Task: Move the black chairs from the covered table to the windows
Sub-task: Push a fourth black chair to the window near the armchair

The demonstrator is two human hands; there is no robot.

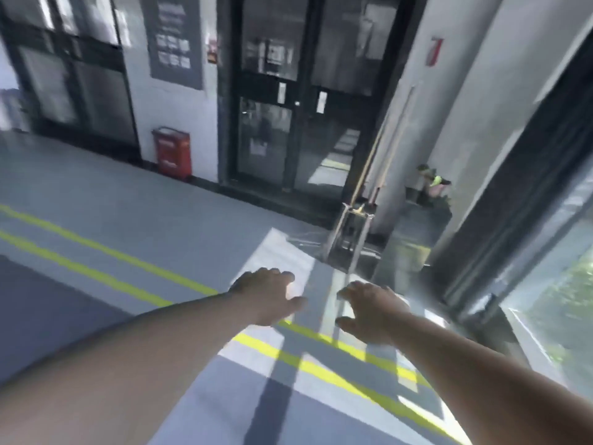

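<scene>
Both hands reach out ahead of the person on bare forearms, palms down over the floor: the left hand (268,293) has its fingers spread and relaxed and grasps nothing, and the right hand (373,313), just beside it but not touching it, is likewise loose-fingered with nothing in it. No black chair or covered table falls within this view, which is blurred; the windows (564,284) run down the right edge, their dark frame meeting the floor near the right hand, with green foliage showing through the glass. Below the hands lies a grey floor (96,200) crossed by a pair of yellow lines (96,252) and by bright patches of sunlight (282,252). Ahead stand black-framed glass double doors (298,107), with a red box (173,152) on the floor against the white wall to their left and a dark notice board (175,36) above it. Between the doors and the windows, a metal stand (351,226) holding long poles sits beside a white column (449,107).
</scene>
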